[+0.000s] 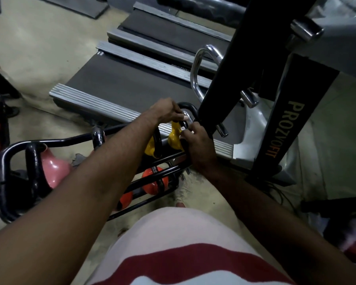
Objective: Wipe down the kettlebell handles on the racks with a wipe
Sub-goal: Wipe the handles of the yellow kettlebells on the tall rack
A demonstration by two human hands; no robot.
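The left grip is closed: its fingers curl down over the top of the handle of a yellow kettlebell. The right grip sits just beside that handle on its right, fingers curled inward. We cannot tell what it holds. We note pale material at its fingertips, too small to identify as the wipe.

The yellow kettlebell stands at the right end of the upper tier of the black tubular rack. A second yellow kettlebell stands just beside it on the left, partly hidden by the left forearm. A pink kettlebell occupies the left end of the same tier. Orange kettlebells rest on the lower tier.

Beyond the rack we see a treadmill deck. A black upright marked PROZVOFIT rises to the right of the grips.
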